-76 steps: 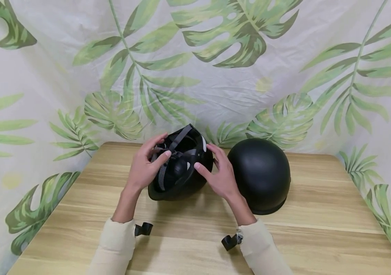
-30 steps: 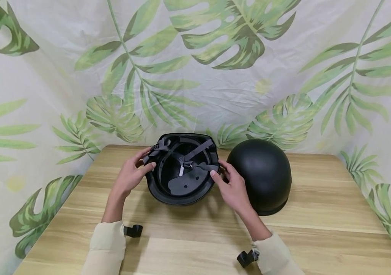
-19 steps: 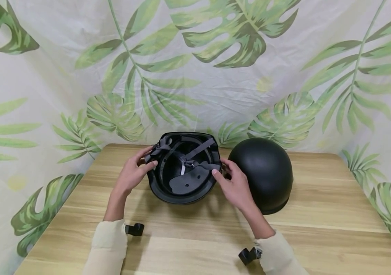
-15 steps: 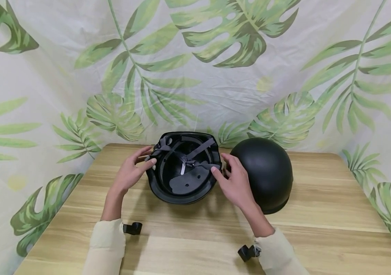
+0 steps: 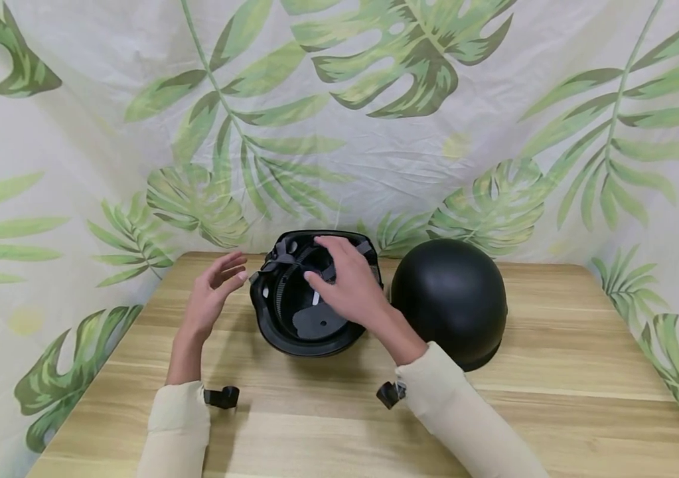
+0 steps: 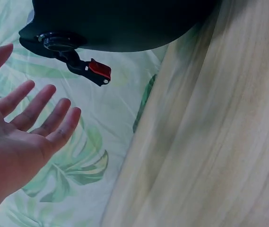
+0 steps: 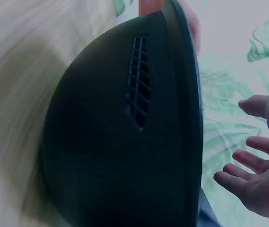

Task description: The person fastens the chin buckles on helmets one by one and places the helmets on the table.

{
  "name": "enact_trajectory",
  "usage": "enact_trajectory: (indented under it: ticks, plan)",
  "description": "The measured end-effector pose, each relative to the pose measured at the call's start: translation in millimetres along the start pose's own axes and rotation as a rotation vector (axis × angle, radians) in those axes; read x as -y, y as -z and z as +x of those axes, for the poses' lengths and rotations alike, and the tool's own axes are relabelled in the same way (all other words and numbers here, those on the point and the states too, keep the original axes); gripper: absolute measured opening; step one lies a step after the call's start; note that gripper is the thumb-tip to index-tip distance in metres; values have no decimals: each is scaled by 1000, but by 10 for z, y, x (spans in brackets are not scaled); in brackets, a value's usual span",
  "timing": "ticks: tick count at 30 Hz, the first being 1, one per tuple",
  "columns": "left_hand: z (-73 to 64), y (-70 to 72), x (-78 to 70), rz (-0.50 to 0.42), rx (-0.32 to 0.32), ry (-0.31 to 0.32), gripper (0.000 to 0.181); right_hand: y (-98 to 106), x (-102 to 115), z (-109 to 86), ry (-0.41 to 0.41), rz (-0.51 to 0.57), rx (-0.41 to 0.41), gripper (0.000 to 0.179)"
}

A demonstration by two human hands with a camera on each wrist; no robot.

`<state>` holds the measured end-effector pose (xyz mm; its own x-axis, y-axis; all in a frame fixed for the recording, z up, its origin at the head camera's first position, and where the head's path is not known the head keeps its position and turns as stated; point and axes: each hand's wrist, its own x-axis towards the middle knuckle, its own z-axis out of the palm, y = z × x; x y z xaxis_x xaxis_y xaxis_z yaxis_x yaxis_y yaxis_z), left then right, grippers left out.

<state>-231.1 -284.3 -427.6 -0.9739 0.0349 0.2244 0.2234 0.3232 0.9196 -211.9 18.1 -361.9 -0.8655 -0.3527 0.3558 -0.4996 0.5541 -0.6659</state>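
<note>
A black helmet (image 5: 315,346) lies upturned on the table, its padding and grey chin straps (image 5: 284,255) showing inside. My left hand (image 5: 204,302) is held off its left side, fingers spread and loosely bent, holding nothing. Over the helmet's opening hovers my right hand (image 5: 354,285), thumb and fingers apart, hiding part of the straps. In the left wrist view a strap fitting with a red piece (image 6: 100,68) hangs from the shell. The right wrist view shows a slotted vent (image 7: 139,82) on the shell, with the right palm beyond the rim.
A second black helmet (image 5: 449,302) stands dome up close on the right, behind the right forearm. The wooden table (image 5: 578,372) backs onto a leaf-patterned cloth (image 5: 387,159). Small black cameras (image 5: 222,397) are worn at both wrists.
The helmet has been turned so its opening faces up towards me. Both hands have let go of its rim; the left drew away leftward, the right moved left over the opening.
</note>
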Motion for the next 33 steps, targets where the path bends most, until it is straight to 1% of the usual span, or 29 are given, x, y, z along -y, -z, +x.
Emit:
enact_trajectory:
  ticks: [3,5,7,9,11,14,18,22,25,29,33]
  plan:
    - [22,4,63,-110,1,-33,53,-76,70,161,-5,-22,65,61]
    - [36,-4,113,-208,23,-40,52,-146,105,265,-6,-45,111,59]
    - [51,-23,165,-296,47,-33,52,-223,136,353,-9,-77,151,58]
    - [65,-46,223,-382,67,-13,52,-296,169,421,-15,-127,181,57]
    - [79,-72,274,-444,87,10,54,-359,204,479,-12,-180,197,57]
    - [99,-106,332,-504,113,25,57,-430,247,550,-4,-238,196,56]
    - [114,-137,380,-570,147,11,59,-492,260,617,5,-261,200,54]
    - [115,-155,404,-632,171,-10,57,-531,220,645,-7,-258,217,52]
    - [115,-167,406,-655,182,-19,53,-560,167,648,-18,-242,218,53]
    - [120,-183,391,-673,186,-23,51,-593,92,643,-23,-211,183,52]
    - [131,-199,364,-691,168,-19,51,-623,22,641,-23,-195,139,50]
